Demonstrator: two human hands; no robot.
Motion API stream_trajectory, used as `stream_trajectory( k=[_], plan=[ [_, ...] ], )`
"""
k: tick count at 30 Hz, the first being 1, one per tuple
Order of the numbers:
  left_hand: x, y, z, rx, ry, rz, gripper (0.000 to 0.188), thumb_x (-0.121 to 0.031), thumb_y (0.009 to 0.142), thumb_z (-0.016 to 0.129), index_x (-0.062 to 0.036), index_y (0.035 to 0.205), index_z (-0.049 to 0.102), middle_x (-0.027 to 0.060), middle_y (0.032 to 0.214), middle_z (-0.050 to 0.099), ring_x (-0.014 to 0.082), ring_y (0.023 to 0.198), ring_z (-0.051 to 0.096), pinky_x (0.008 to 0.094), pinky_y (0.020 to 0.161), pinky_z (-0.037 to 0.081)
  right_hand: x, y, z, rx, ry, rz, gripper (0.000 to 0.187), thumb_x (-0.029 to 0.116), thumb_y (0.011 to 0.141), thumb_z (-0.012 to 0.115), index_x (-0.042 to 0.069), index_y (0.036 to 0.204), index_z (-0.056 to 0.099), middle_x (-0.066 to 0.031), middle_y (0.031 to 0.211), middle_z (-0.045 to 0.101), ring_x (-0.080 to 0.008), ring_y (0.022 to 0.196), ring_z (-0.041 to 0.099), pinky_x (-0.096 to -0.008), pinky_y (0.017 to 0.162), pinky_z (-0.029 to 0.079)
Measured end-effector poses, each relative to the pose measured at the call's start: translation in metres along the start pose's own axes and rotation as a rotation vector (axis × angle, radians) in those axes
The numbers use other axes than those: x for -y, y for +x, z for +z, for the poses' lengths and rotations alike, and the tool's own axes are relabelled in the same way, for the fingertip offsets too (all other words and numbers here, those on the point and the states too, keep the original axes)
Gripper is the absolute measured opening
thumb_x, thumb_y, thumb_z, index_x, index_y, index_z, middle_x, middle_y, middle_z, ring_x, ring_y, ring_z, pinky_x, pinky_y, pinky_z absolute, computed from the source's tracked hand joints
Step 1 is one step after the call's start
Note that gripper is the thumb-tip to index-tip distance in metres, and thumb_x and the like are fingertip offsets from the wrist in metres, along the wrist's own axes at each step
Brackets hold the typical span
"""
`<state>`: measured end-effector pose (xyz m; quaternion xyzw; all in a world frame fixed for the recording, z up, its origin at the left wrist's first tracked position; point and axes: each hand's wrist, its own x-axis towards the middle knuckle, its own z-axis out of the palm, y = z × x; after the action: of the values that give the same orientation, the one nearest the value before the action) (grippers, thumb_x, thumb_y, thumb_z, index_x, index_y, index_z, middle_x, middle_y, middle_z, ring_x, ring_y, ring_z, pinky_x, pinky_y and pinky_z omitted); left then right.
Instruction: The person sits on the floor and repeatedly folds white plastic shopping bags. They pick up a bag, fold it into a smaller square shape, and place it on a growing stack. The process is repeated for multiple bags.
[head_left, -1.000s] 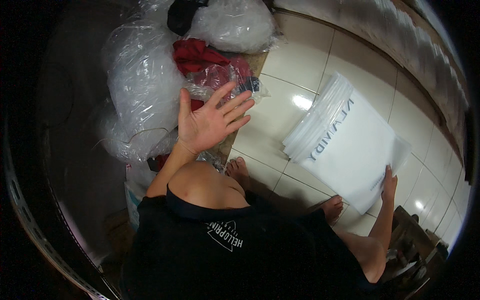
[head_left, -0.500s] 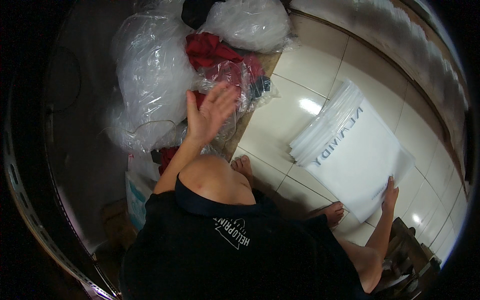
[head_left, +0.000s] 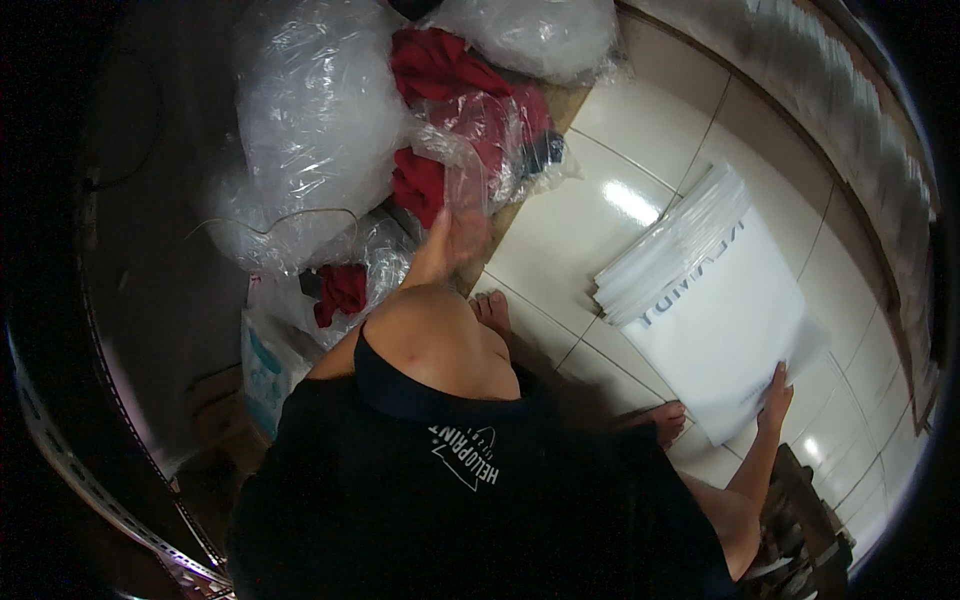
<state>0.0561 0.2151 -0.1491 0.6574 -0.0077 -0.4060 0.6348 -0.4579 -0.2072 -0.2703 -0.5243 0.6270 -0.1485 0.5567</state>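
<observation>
A thick stack of white, semi-clear plastic bags (head_left: 712,330) with dark printing lies fanned over the tiles at the right. My right hand (head_left: 773,400) grips its near right corner, thumb on top and fingers partly hidden beneath. Past my raised knee, my left hand (head_left: 458,238) is by a strip of clear plastic film (head_left: 463,180) and the red cloth (head_left: 418,185). Motion blurs its fingers, so I cannot make out whether they hold the film.
Large clear plastic bundles (head_left: 320,130) heap up at the far left, with more wrapped red cloth (head_left: 450,65) among them. A white and teal package (head_left: 268,370) stands beside my left leg. Stacked pale sheets (head_left: 780,70) line the far right. A dark wooden object (head_left: 805,510) sits near my right elbow.
My left hand has dropped from a spread, raised pose toward my knee and its fingers have blurred. My right hand keeps the bag corner. The whole view has shifted slightly.
</observation>
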Motion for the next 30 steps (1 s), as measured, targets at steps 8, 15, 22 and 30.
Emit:
stream_trajectory(
  k=[8, 15, 22, 30],
  plan=[
    [0.068, -0.137, -0.019, -0.192, -0.458, -0.409, 0.066, -0.056, 0.102, 0.031, 0.0003, 0.134, 0.046, 0.0166, 0.141, 0.047, 0.0296, 0.129, 0.045, 0.0427, 0.111, 0.032, -0.003, 0.007, -0.011, 0.017, 0.017, 0.067, 0.062, 0.043, 0.095, 0.062, -0.011, 0.123, 0.052, -0.0145, 0.113, 0.061, -0.0207, 0.1, 0.059, -0.0347, 0.088, 0.048],
    [0.065, -0.196, -0.041, -0.501, -0.374, -0.398, 0.071, -0.058, 0.101, 0.032, -0.0009, 0.142, 0.036, 0.0167, 0.146, 0.041, 0.0296, 0.134, 0.04, 0.0433, 0.114, 0.029, 0.0, 0.007, -0.007, 0.017, 0.007, 0.104, 0.06, 0.04, 0.096, 0.061, -0.009, 0.128, 0.051, -0.0136, 0.12, 0.06, -0.0227, 0.109, 0.057, -0.0359, 0.096, 0.046],
    [0.014, -0.239, -0.029, -0.726, -0.201, -0.242, 0.077, -0.061, 0.1, 0.033, -0.002, 0.15, 0.026, 0.0168, 0.152, 0.035, 0.0296, 0.139, 0.036, 0.0439, 0.117, 0.026, -0.055, 0.046, -0.035, 0.058, -0.234, 0.057, 0.058, 0.042, 0.104, 0.036, 0.0, 0.144, 0.044, -0.0128, 0.148, 0.046, -0.0263, 0.135, 0.044, -0.0411, 0.118, 0.02],
    [-0.108, -0.172, 0.082, -0.259, 0.42, 0.512, 0.09, -0.071, 0.095, 0.021, -0.002, 0.152, 0.027, 0.019, 0.157, 0.028, 0.0345, 0.146, 0.025, 0.0453, 0.12, 0.017, 0.01, 0.0, 0.001, -0.011, -0.032, 0.07, 0.058, 0.041, 0.094, 0.064, -0.009, 0.122, 0.056, -0.0109, 0.107, 0.065, -0.0171, 0.097, 0.059, -0.0304, 0.085, 0.048]
  ],
)
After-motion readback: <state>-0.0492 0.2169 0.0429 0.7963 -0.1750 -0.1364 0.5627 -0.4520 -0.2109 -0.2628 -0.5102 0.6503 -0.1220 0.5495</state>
